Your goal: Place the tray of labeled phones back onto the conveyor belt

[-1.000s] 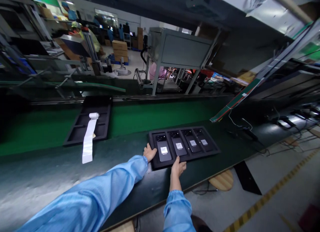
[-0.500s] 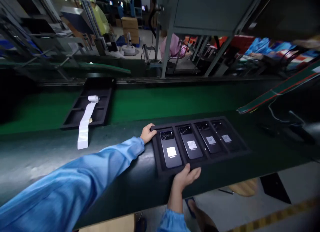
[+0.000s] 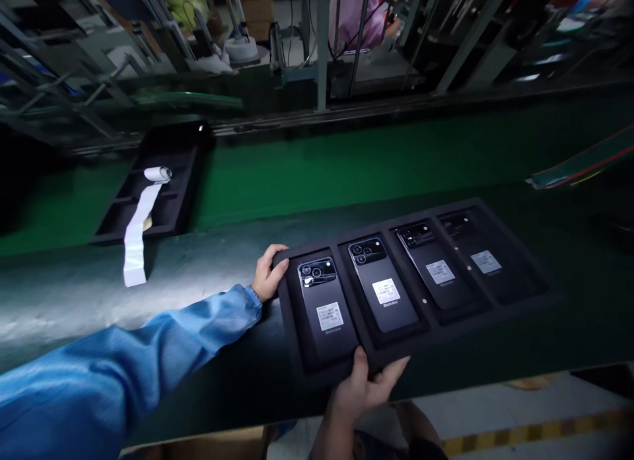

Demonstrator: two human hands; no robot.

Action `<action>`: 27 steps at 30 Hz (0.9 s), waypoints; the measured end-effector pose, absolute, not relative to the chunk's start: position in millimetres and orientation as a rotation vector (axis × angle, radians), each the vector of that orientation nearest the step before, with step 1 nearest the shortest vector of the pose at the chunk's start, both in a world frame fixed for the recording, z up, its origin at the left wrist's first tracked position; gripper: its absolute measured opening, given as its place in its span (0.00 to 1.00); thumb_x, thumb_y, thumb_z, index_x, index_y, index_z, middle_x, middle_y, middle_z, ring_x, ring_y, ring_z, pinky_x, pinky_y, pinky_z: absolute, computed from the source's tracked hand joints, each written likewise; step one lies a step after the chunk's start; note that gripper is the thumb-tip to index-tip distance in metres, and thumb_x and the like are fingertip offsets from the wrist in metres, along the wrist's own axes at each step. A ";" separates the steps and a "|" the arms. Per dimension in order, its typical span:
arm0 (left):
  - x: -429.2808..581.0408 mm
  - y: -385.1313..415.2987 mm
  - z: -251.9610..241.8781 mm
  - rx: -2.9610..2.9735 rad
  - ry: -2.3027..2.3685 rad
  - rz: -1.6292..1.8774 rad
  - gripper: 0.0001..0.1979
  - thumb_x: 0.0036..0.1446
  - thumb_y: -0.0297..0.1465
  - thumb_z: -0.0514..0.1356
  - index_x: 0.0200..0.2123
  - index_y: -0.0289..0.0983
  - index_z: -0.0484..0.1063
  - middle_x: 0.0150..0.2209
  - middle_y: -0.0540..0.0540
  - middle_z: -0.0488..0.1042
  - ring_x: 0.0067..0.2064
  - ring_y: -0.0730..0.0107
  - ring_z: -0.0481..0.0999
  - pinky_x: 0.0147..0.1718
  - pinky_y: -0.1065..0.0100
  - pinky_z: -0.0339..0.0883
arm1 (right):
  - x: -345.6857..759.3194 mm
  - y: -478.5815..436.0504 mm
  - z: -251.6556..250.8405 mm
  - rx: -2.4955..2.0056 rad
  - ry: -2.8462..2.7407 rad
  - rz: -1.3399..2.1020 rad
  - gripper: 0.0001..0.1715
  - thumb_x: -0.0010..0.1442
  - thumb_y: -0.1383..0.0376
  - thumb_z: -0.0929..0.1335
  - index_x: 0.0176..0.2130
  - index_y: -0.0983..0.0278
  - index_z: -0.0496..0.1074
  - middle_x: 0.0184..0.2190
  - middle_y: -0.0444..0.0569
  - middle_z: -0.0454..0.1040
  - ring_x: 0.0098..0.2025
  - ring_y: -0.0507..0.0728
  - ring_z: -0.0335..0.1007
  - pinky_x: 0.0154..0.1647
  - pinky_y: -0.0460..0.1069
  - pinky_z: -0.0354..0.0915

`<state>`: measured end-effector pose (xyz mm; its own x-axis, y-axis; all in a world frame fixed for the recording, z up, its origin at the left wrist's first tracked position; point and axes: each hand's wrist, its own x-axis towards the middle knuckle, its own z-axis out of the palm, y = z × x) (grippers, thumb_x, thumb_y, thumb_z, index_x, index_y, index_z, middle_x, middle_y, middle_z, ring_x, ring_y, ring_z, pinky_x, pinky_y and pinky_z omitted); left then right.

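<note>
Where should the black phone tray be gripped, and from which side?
Grip the black tray by its outer rim from the near side and left end, as the left hand and right hand do: that border lies clear of the phones.

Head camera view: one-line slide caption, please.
Left hand and right hand hold a black tray of four black smartphones, backs up.
</note>
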<state>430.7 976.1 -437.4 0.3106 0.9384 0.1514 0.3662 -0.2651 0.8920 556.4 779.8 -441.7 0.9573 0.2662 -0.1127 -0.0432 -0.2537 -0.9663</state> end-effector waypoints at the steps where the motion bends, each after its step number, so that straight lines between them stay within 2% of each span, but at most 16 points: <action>1: 430.1 975.7 -437.0 1.800 1.174 0.922 0.19 0.58 0.44 0.53 0.43 0.35 0.68 0.36 0.46 0.73 0.36 0.66 0.71 0.37 0.67 0.65 | 555.1 780.1 -441.3 -1.794 -0.127 0.308 0.51 0.57 0.54 0.65 0.70 0.67 0.42 0.68 0.57 0.45 0.67 0.66 0.49 0.68 0.58 0.51; 4: 429.2 975.3 -436.8 1.812 1.157 0.940 0.18 0.58 0.44 0.54 0.42 0.35 0.67 0.38 0.45 0.74 0.39 0.64 0.72 0.40 0.66 0.65 | 552.1 782.6 -437.4 -1.778 -0.029 0.310 0.50 0.57 0.57 0.65 0.70 0.70 0.43 0.66 0.60 0.52 0.64 0.66 0.55 0.67 0.59 0.52; 10: 430.7 977.3 -437.6 1.830 1.103 0.959 0.18 0.59 0.44 0.53 0.42 0.36 0.67 0.41 0.43 0.75 0.42 0.61 0.74 0.43 0.63 0.67 | 553.5 787.3 -425.6 -1.700 0.006 0.298 0.50 0.54 0.60 0.67 0.70 0.68 0.47 0.63 0.55 0.59 0.61 0.61 0.61 0.67 0.58 0.51; 16: 430.5 979.9 -439.3 1.884 1.034 0.982 0.18 0.60 0.43 0.52 0.44 0.36 0.66 0.42 0.43 0.74 0.44 0.60 0.74 0.44 0.62 0.68 | 554.7 791.2 -424.9 -1.622 -0.029 0.259 0.54 0.52 0.62 0.70 0.70 0.69 0.44 0.68 0.54 0.49 0.67 0.62 0.51 0.69 0.62 0.43; 23: 430.0 980.9 -439.5 1.968 0.997 0.954 0.22 0.63 0.44 0.48 0.49 0.34 0.67 0.45 0.39 0.73 0.46 0.60 0.73 0.46 0.60 0.67 | 555.8 796.0 -437.4 -1.607 -0.148 0.073 0.56 0.52 0.62 0.68 0.67 0.86 0.39 0.68 0.63 0.46 0.68 0.63 0.47 0.70 0.59 0.45; 25: 429.5 981.7 -442.7 1.984 0.987 0.946 0.24 0.64 0.46 0.46 0.50 0.34 0.68 0.45 0.38 0.72 0.47 0.60 0.72 0.48 0.59 0.66 | 555.7 794.8 -444.0 -1.641 -0.184 0.043 0.56 0.54 0.61 0.68 0.67 0.86 0.39 0.68 0.65 0.45 0.68 0.65 0.47 0.69 0.61 0.46; 27: 429.6 982.7 -447.3 1.988 0.985 0.943 0.26 0.65 0.48 0.46 0.51 0.33 0.68 0.46 0.37 0.72 0.48 0.60 0.72 0.49 0.57 0.66 | 555.6 793.2 -449.2 -1.691 -0.239 0.039 0.54 0.59 0.57 0.67 0.68 0.83 0.39 0.68 0.66 0.44 0.68 0.67 0.45 0.69 0.64 0.46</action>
<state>429.6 982.7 -447.3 0.4418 0.8489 0.2901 0.3272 -0.4535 0.8290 555.6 793.2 -449.2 0.9771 0.1805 0.1130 0.1349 -0.1143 -0.9842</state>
